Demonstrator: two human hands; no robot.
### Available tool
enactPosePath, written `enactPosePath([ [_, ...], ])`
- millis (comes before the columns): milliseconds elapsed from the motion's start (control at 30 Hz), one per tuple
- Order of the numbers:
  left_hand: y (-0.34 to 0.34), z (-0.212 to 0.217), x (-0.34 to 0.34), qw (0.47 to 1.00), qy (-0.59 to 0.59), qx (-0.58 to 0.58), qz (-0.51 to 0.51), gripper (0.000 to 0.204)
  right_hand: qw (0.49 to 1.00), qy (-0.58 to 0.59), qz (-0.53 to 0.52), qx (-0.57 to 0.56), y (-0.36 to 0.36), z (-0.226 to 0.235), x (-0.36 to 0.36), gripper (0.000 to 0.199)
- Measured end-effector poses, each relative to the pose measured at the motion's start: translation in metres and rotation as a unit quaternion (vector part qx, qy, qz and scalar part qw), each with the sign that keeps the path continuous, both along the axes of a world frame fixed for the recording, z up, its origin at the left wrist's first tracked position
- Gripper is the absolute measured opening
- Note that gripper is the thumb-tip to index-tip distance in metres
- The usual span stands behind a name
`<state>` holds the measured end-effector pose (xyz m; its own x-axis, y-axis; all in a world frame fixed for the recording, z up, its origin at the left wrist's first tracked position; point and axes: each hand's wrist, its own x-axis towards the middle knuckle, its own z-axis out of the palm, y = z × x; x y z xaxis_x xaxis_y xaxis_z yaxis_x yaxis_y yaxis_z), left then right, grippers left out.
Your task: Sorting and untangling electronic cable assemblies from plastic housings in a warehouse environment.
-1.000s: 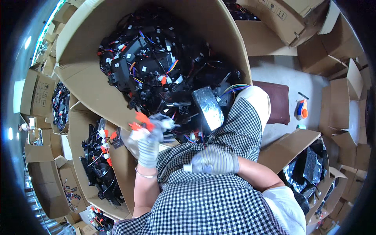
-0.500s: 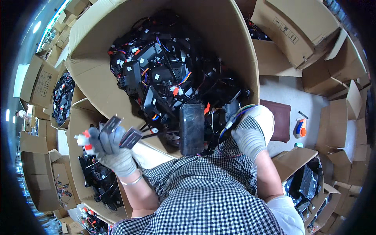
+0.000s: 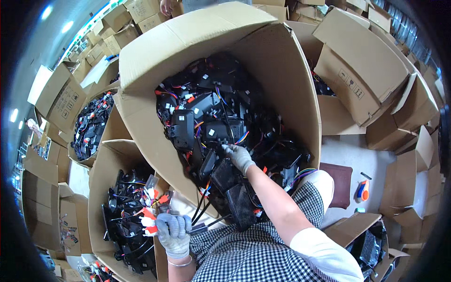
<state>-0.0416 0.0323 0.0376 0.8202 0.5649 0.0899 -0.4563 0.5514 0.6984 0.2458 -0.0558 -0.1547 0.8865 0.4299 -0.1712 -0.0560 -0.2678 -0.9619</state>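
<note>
My left hand (image 3: 173,235), in a grey-white glove, is closed round a bundle of wires with red and white connectors (image 3: 149,221) poking out on its left. Black cable ends and a dark flat piece (image 3: 199,229) stick out on its right side. Reaching into the large carton (image 3: 141,127), my gloved right hand (image 3: 240,159) has its fingers drawn together among black plastic modules (image 3: 224,128) with coloured wires; what they pinch is too small to make out. A black rectangular case (image 3: 242,207) lies below my right forearm at the carton's near edge.
Left of my left hand stands an open carton (image 3: 101,188) of black wired parts; another filled carton (image 3: 94,124) is behind it. On the right floor lie a brown mat (image 3: 337,184) and an orange-blue tape dispenser (image 3: 362,191). Another person's hand (image 3: 166,6) shows at the top.
My right hand has gone from my thigh up into the large carton. The left hand, still gripping the connectors, is lower and nearer my lap. The black case has tilted, and the view has shifted.
</note>
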Motion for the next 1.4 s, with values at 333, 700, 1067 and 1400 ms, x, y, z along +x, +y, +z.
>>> enactPosePath([
  [333,-0.022,-0.002,0.011,0.954,0.104,0.282,-0.024,0.035,0.972,-0.158,0.094,0.146,-0.126,0.207,-0.048,0.019],
  [700,-0.053,0.020,0.055,0.693,0.091,0.647,-0.306,0.055,0.840,-0.396,0.366,-0.063,-0.164,0.216,-0.150,0.023],
  [1067,-0.040,-0.078,0.048,0.821,0.061,0.566,-0.048,0.024,0.979,-0.072,-0.034,0.187,-0.210,0.225,-0.158,0.028],
  [1400,-0.067,-0.011,0.055,0.847,0.120,0.517,-0.034,0.040,0.984,-0.013,0.106,0.140,-0.177,0.204,-0.159,0.029],
])
